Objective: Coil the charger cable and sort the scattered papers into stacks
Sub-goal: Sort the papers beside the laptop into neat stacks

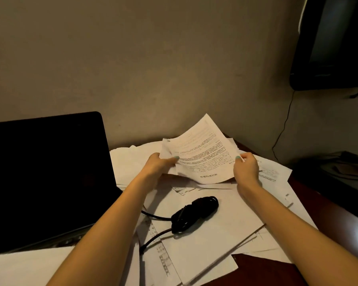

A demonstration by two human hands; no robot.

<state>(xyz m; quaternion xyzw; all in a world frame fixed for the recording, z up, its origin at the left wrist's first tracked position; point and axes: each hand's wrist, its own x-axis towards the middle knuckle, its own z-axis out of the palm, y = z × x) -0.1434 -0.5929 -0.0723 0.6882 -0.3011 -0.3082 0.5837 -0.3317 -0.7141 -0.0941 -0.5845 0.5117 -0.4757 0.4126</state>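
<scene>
Charger cable [194, 211], bundled black, atop scattered papers [215, 228] on the bench [262, 271], right of a dark laptop [46, 172]. Beyond it, printed sheets [203, 153] lifted, pinched at either edge by fingers of left hand [155, 165] and right hand [246, 168]; upside-down print too small to read.

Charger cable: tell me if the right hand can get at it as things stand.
Probably yes, once freed. The charger cable lies coiled and uncovered on the papers, but the right hand is pinching the printed sheets together with the left hand.
</scene>
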